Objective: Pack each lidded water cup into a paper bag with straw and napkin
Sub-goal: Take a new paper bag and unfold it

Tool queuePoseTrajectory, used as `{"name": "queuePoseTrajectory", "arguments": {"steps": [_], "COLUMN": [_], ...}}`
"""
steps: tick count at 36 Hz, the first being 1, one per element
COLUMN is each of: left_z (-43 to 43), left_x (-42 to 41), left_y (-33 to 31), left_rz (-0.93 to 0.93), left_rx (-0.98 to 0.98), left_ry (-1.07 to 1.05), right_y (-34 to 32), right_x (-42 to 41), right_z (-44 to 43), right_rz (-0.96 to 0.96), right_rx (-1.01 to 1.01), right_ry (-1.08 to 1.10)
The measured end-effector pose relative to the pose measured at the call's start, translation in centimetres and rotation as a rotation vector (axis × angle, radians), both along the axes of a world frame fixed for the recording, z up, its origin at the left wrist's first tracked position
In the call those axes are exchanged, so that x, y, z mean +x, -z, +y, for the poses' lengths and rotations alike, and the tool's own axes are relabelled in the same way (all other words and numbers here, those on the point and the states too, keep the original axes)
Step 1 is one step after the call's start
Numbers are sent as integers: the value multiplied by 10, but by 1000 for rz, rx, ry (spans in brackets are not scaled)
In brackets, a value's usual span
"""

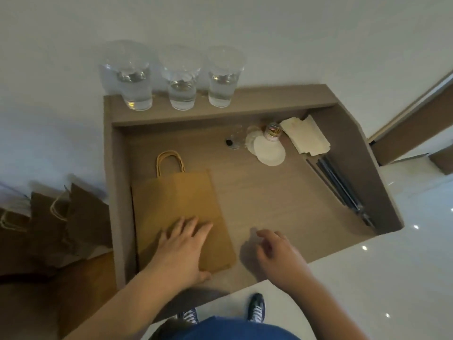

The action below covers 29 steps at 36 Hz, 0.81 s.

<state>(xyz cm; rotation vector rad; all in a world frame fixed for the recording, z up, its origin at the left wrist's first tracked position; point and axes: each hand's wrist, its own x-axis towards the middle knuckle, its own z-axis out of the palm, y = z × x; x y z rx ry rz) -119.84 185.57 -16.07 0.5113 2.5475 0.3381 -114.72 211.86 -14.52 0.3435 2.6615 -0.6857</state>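
While our left hand [182, 246] lies flat with fingers spread on the folded paper bag [181, 217], gripping nothing, our right hand [277, 253] hovers just beside the bag over bare desk [257, 197], its grip loose and empty. The bag lies against the desk's left wall, handles pointing away from us. Three water cups [180, 77] stand in a row on the raised back ledge [269, 99] against the white wall; we cannot tell whether they carry lids. In the far right corner lie napkins [305, 134], round white lids [268, 150] and a small jar [272, 131]. The middle and right of the desk are open. More bags [61, 217] stand off the left edge.
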Motion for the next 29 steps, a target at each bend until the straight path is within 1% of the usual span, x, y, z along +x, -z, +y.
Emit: {"name": "queuePoseTrajectory", "arguments": {"steps": [3,5,8,11,14,16,18,19,20,23,25,27,29], "left_z": [-6,-10,-12,-6,13,33,57,73,85,114,132,152,173], "left_x": [0,5,14,21,27,29,31,30,30,25,22,18,11], "left_y": [-7,-12,-21,-37,-62,-84,-103,-112,-118,-128,-130,-136,-144], "left_rz": [-58,-75,-50,22,108,155,151,150,146,59,-48,-81,-36], "left_rx": [110,182,251,238,251,243,244,240,239,262,353,527,846], "left_ry": [-13,-64,-168,-255,-311,-287,-242,-227,-213,-236,-331,-508,-776], "right_y": [8,15,22,17,-1,-19,-35,-45,-53,-73,-89,-108,-125], "right_x": [-32,-49,-74,-97,-116,-131,-148,-156,-163,-181,-192,-198,-199], "right_z": [-7,-17,-29,-32,-28,-22,-10,-1,7,33,55,78,99], "right_rz": [-39,-25,-68,-152,-198,-342,-514,-576,-601,-548,-449,-323,-180], "right_rx": [-22,-87,-178,-323,-504,-697,-906,-953,-952,-924,-916,-847,-777], "right_ry": [-109,-130,-43,83,32,14,65,74,68,29,-71,-222,-391]}}
